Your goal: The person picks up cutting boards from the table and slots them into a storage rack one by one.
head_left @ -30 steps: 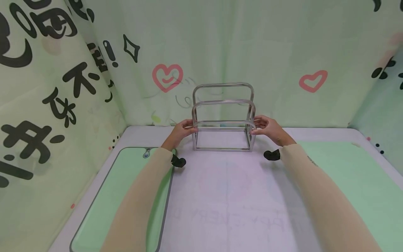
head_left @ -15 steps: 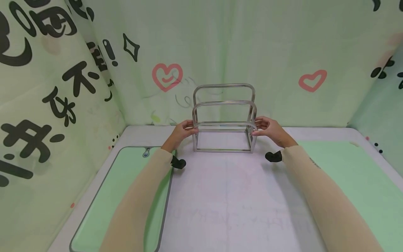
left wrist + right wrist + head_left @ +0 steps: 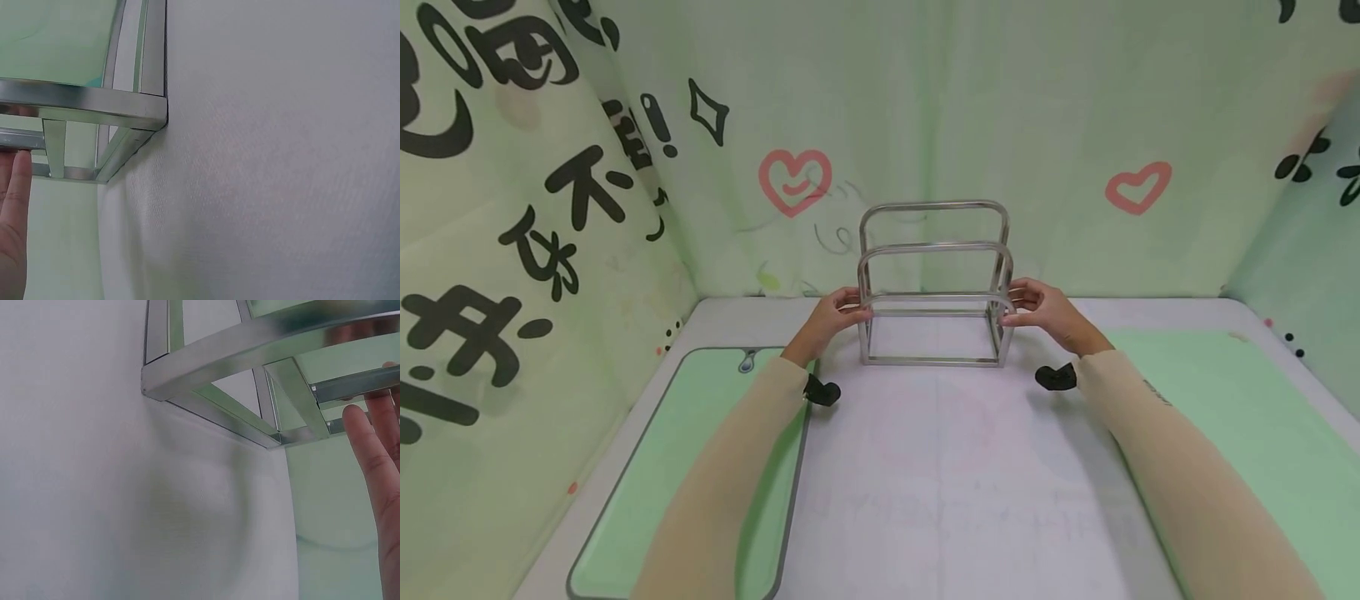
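Note:
A shiny metal rack (image 3: pixel 936 247) with three rounded upright loops stands near the table's back edge. My left hand (image 3: pixel 832 317) holds its left side, thumb at the front and fingers reaching behind. On the opposite side, my right hand (image 3: pixel 1051 315) pinches the rack's right side likewise. Lower corners of the rack (image 3: pixel 94 103) appear close to the tabletop in the left wrist view, with fingers (image 3: pixel 15 194) at a rear bar. In the right wrist view, fingers (image 3: pixel 369 447) extend up beside the bars; the thumb is out of sight there.
At left, a pale green cutting board (image 3: pixel 692 475) with a grey rim and hanging hole lies partly under my left sleeve. Another green sheet or board (image 3: pixel 1232 392) lies at right. Printed curtains (image 3: pixel 1030 125) close in the table's back and sides.
The rack has shifted very slightly toward me and to the right, with both hands staying on its sides. The head view has turned a little.

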{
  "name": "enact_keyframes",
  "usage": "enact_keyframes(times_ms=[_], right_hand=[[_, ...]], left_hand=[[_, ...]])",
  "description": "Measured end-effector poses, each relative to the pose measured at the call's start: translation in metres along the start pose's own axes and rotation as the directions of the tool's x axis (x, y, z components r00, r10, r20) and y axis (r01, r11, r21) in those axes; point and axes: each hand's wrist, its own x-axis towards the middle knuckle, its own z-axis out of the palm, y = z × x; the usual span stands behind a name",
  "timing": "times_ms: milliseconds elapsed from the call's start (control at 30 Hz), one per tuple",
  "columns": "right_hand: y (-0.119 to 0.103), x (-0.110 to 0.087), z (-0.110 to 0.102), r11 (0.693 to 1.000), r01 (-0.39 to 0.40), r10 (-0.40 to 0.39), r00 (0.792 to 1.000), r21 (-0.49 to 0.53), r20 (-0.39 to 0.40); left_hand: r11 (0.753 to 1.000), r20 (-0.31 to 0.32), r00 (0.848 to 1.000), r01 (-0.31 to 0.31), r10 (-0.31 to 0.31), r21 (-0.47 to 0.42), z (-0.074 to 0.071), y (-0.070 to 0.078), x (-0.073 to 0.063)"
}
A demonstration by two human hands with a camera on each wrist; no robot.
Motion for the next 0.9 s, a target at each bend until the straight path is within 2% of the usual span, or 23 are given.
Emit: enact_keyframes(times_ms=[100,300,900], right_hand=[[-0.0001,-0.0009,-0.0004,1.000,0.007,-0.007,1.000,-0.005,0.003],[0.0020,-0.0034,-0.0002,1.000,0.009,-0.009,1.000,-0.013,0.006],[0.0012,-0.0063,-0.0009,1.000,0.017,-0.016,1.000,-0.022,0.021]], left_hand=[[1.000,-0.003,1.000,-0.004,0.004,0.018,0.0004,0.0007,-0.0003],[1.000,0.015,1.000,-0.001,0.001,-0.002,0.0013,-0.0002,-0.0025],[1.000,0.000,1.000,0.011,-0.011,0.014,0.0035,0.0035,-0.0075]])
